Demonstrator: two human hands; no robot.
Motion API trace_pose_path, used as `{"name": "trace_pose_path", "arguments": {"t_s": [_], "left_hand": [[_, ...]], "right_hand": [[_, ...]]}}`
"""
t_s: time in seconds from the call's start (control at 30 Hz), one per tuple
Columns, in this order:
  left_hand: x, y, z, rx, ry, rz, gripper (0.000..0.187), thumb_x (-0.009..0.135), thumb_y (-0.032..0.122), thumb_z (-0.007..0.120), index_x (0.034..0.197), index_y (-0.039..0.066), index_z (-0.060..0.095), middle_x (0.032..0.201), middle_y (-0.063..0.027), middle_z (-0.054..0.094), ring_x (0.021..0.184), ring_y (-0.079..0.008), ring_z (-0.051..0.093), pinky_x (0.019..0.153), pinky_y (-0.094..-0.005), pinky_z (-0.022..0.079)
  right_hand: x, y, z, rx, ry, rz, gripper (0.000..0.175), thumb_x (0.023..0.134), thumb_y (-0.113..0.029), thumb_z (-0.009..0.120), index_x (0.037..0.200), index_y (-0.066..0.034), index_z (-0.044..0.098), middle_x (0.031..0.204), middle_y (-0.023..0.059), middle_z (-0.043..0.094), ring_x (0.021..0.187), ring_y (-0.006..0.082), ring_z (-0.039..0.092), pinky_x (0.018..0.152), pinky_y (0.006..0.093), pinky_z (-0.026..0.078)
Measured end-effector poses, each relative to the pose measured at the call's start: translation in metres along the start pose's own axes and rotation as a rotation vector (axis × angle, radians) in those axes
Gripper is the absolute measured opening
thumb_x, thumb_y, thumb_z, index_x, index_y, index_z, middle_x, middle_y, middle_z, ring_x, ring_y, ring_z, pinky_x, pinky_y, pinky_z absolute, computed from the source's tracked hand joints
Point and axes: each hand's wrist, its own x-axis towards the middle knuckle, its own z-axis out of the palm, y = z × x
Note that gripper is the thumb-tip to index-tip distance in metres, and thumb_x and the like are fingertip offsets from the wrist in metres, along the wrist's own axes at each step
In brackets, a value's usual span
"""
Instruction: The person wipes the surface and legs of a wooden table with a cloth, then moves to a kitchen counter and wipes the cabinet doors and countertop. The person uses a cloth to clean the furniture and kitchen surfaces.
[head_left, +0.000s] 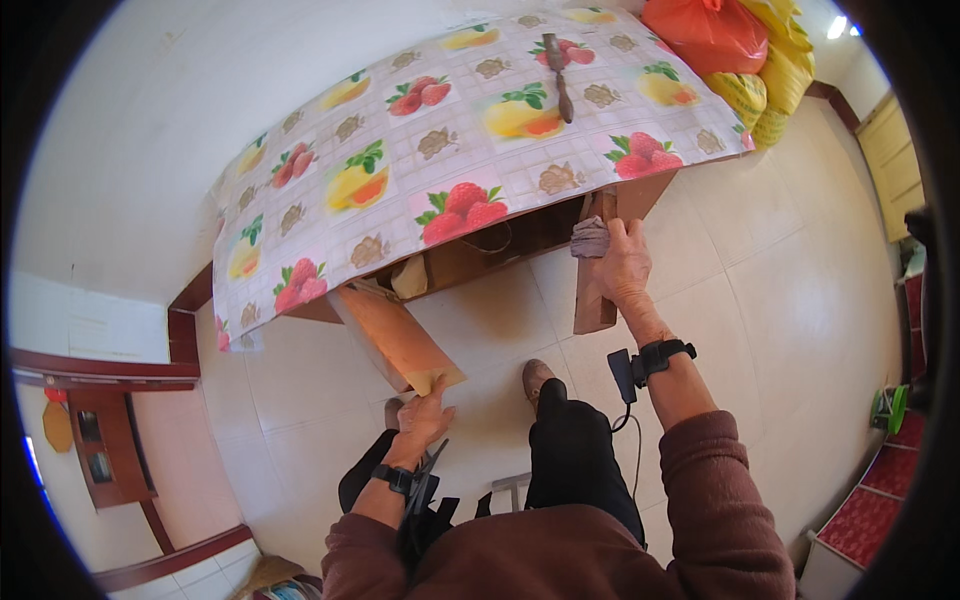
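Observation:
A cabinet with a fruit-patterned cover (435, 142) stands before me, two wooden door-like panels jutting from its front. My left hand (426, 416) touches the near end of the orange-brown left panel (397, 330), index finger laid over its edge. Whether the other fingers close around it is hidden. In my right hand (624, 259) is a bunched grey cloth (590, 238), held at the top of the brown right panel (595, 304). Between the panels the dark interior shows a pale object (410, 277) and a thin wire-like loop.
A dark tool with a turned handle (559, 82) lies on the cover. Red (709, 34) and yellow bags (784, 60) stand beyond its right end. Around my feet is a tiled floor (487, 330). A green bucket-like item (890, 409) sits at far right by red-topped furniture (862, 525).

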Motion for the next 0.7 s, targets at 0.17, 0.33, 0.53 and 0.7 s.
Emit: {"name": "trace_pose_path", "arguments": {"t_s": [0.17, 0.33, 0.53, 0.7], "left_hand": [[-0.021, -0.051, 0.026, -0.185, 0.191, 0.014, 0.066, 0.078, 0.03, 0.062, 0.136, 0.013, 0.036, 0.118, -0.0202, 0.055, 0.107, -0.0374, 0.054, 0.092, -0.0424, 0.042], [-0.034, -0.08, 0.035, -0.452, 0.418, -0.014, 0.069, 0.075, 0.023, 0.063, 0.136, 0.008, 0.035, 0.123, -0.0245, 0.049, 0.114, -0.0406, 0.046, 0.097, -0.0403, 0.039], [-0.052, -0.088, 0.038, -0.558, 0.513, 0.029, 0.066, 0.075, 0.023, 0.06, 0.134, 0.007, 0.036, 0.129, -0.025, 0.042, 0.117, -0.038, 0.045, 0.098, -0.0403, 0.038], [-0.06, -0.093, 0.042, -0.457, 0.547, 0.043, 0.066, 0.075, 0.023, 0.061, 0.134, 0.007, 0.037, 0.131, -0.0219, 0.043, 0.119, -0.0356, 0.044, 0.1, -0.0388, 0.037]], "right_hand": [[0.0, -0.001, 0.001, -0.075, -0.004, -0.013, 0.039, 0.062, -0.011, 0.071, 0.094, -0.0097, 0.049, 0.097, 0.0146, 0.044, 0.092, 0.0367, 0.052, 0.071, 0.0455, 0.048], [-0.006, -0.005, -0.011, -0.128, -0.048, -0.078, 0.037, 0.064, -0.006, 0.065, 0.096, -0.0109, 0.049, 0.1, 0.0164, 0.043, 0.094, 0.0384, 0.049, 0.075, 0.0468, 0.045], [-0.051, -0.004, -0.028, -0.122, -0.169, -0.154, 0.038, 0.068, -0.008, 0.066, 0.103, -0.0132, 0.053, 0.106, 0.0176, 0.042, 0.1, 0.0392, 0.048, 0.08, 0.045, 0.046], [-0.077, 0.012, -0.047, -0.009, -0.23, -0.158, 0.038, 0.067, -0.01, 0.068, 0.104, -0.009, 0.059, 0.099, 0.0189, 0.051, 0.092, 0.0378, 0.053, 0.081, 0.0417, 0.047]]}}
